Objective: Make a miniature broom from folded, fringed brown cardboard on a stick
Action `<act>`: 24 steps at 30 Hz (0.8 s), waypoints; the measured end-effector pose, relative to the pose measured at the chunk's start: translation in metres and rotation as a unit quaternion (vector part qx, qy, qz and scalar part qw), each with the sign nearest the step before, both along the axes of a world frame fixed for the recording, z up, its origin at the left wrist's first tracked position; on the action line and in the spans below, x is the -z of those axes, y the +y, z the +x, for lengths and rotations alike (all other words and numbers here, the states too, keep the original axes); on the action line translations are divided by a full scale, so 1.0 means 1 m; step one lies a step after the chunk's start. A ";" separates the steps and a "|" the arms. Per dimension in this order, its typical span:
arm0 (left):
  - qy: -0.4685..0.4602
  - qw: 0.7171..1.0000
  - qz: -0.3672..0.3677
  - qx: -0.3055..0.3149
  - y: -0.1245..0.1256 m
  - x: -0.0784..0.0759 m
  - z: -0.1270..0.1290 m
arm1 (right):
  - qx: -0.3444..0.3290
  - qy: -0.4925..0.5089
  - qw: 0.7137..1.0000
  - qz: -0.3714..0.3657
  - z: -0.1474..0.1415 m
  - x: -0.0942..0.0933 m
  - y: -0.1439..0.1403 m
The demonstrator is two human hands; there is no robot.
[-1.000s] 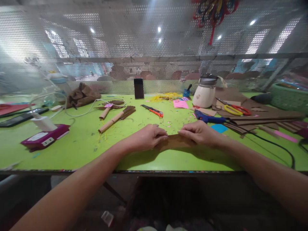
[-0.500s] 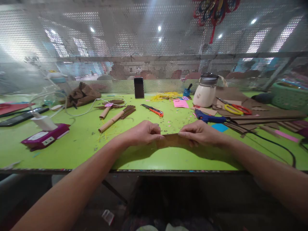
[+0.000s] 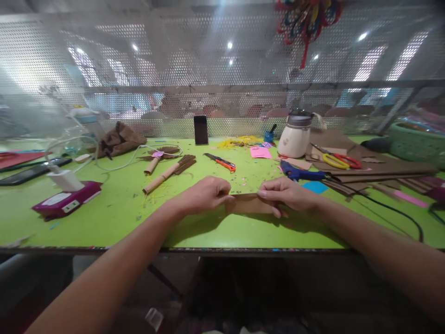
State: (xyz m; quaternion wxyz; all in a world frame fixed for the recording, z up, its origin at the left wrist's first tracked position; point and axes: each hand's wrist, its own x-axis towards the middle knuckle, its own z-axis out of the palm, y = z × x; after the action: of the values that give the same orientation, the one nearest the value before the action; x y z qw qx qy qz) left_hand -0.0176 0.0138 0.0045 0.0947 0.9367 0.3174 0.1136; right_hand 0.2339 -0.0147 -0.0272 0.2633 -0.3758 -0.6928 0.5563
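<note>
Between my hands a strip of brown paper (image 3: 248,204) is held just above the green table (image 3: 194,234), near its front edge. My left hand (image 3: 210,194) pinches the strip's left end, thumb along its upper edge. At the other end my right hand (image 3: 283,194) grips the strip with the thumb on top, some fingers showing below. Beyond the hands lies a utility knife (image 3: 220,161) with an orange handle. A blue glue gun (image 3: 302,172) rests past my right hand. Rolled brown paper tubes with fringed ends (image 3: 163,178) lie to the left.
At left are a purple power adapter (image 3: 69,202) with a white plug, and a phone (image 3: 31,172). Another phone (image 3: 200,130) stands at the back. To the right are a cream flask (image 3: 295,137), scissors (image 3: 339,160), brown paper sheets (image 3: 389,169) and a green basket (image 3: 413,141).
My right hand's fingers have shifted under the strip, and more of the brown paper's face now shows. Both hands stay in nearly the same place; the view has tilted slightly.
</note>
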 end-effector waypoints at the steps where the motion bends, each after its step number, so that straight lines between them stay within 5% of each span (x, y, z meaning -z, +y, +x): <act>1: -0.005 1.000 -0.011 0.004 0.000 0.000 0.000 | 0.003 0.003 1.000 -0.001 0.000 0.000 0.000; 8: -0.105 0.984 -0.141 0.002 0.000 0.000 0.001 | 0.022 0.001 1.000 0.000 -0.002 -0.001 0.002; 15: -0.121 0.935 -0.334 0.007 -0.012 0.004 0.009 | 0.008 -0.055 0.996 0.065 -0.012 0.004 0.000; 18: -0.142 0.922 -0.361 0.008 -0.012 0.009 0.009 | 0.029 -0.088 0.982 0.162 -0.017 0.004 -0.004; 24: -0.162 0.925 -0.342 0.024 -0.015 0.013 0.016 | 0.046 -0.198 0.894 0.399 -0.021 0.003 -0.012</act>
State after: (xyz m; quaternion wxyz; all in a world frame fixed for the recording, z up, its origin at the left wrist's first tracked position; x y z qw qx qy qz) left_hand -0.0018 -0.0008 -0.0080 0.4622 0.8235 0.2950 0.1456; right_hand 0.2128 -0.0262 -0.0303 0.2734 -0.3731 -0.8763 0.1345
